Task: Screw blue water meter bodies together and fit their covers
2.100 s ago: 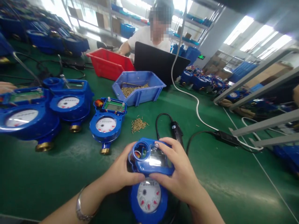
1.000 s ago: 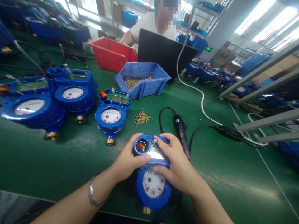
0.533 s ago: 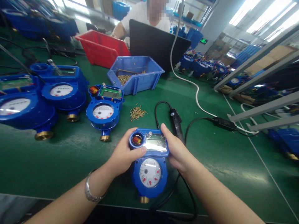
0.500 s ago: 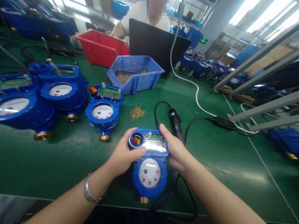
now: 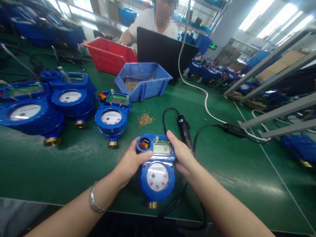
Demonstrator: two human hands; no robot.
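The left hand (image 5: 130, 161) and the right hand (image 5: 182, 156) are left bare, and no sleeve is seen on the left forearm (image 5: 66, 212) or the right forearm (image 5: 222, 204). A rounded, silver-coloured bracelet (image 5: 91, 199) is worn at the left wrist, its shiny band marked by fine patterning towards the lower end.

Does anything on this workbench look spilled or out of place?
Maybe the small pile of brass-coloured screws: it lies loose on the green table, outside the blue bin holding similar pieces. It might be deliberate. I see no obvious damage.
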